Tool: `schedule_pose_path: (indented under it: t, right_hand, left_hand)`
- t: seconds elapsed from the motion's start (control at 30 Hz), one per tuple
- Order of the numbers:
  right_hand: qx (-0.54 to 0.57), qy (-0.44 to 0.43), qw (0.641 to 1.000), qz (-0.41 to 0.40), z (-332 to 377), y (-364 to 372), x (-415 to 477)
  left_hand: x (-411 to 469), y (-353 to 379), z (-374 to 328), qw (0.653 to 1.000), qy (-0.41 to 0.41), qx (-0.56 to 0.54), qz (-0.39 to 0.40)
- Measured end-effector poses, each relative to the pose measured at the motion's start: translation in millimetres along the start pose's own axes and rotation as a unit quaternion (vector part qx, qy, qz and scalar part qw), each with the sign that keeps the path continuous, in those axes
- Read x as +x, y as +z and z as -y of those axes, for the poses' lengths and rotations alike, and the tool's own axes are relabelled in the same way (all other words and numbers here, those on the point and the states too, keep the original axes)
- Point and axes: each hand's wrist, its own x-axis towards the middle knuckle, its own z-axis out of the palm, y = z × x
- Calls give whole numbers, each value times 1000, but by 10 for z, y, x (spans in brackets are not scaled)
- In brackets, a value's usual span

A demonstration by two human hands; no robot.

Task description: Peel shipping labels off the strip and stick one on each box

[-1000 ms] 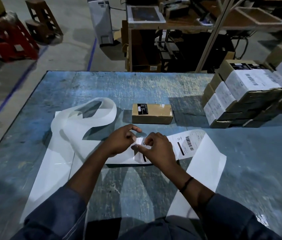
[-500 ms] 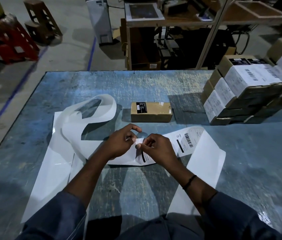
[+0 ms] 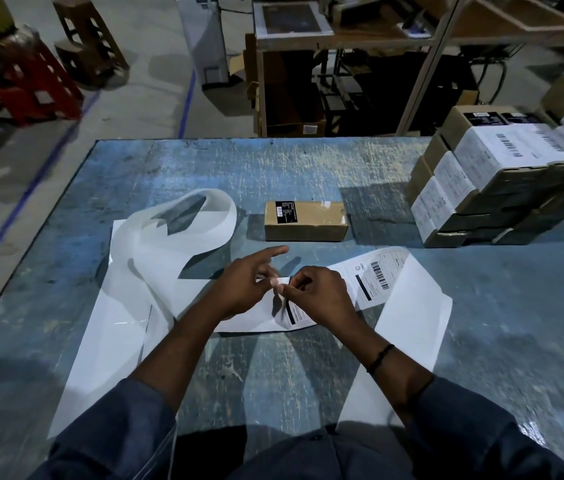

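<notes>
The right hand point(image 3: 318, 296) on my feed pinches the lifted corner of a shipping label point(image 3: 299, 315) between thumb and curled fingers, low over the scuffed blue desk point(image 3: 308, 168). The left hand point(image 3: 242, 289) meets it at that same corner. It holds the strip point(image 3: 412, 306) with its thumb and lower fingers, and its index finger sticks out straight. A black band point(image 3: 381, 356) circles the right wrist, and dark blue sleeves fill the bottom of my view.

The strip lies flat on the desk under both hands. To the right, a second label point(image 3: 374, 278) shows its barcode, and from there the paper folds back toward me. To the left, bare backing paper point(image 3: 183, 237) rises in a loose loop.

Just beyond the hands sits a brown box point(image 3: 305, 221) with only a small black sticker on top, apart from the strip. Farther right, at the desk's edge, stands a stack of labelled boxes point(image 3: 481, 178). Past the desk I see wooden shelving point(image 3: 343, 36) and a red stool point(image 3: 38, 84) on the concrete floor.
</notes>
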Motion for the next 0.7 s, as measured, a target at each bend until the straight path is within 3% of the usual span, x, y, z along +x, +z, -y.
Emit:
schedule_pose_path:
  t: [0.2, 0.47, 0.6, 0.7]
  right_hand:
    - [7, 7, 1000, 3, -36, -2, 5]
    - [62, 57, 996, -21, -29, -255, 9]
    - [198, 111, 973, -41, -114, -485, 18]
    - [319, 158, 932, -68, -133, -674, -17]
  left_hand:
    - [8, -9, -13, 1000, -4, 30, -7]
    - [43, -4, 99, 976, -6, 203, -78]
    - [48, -27, 147, 969, -19, 229, -93]
    - [88, -93, 180, 957, -18, 273, -91]
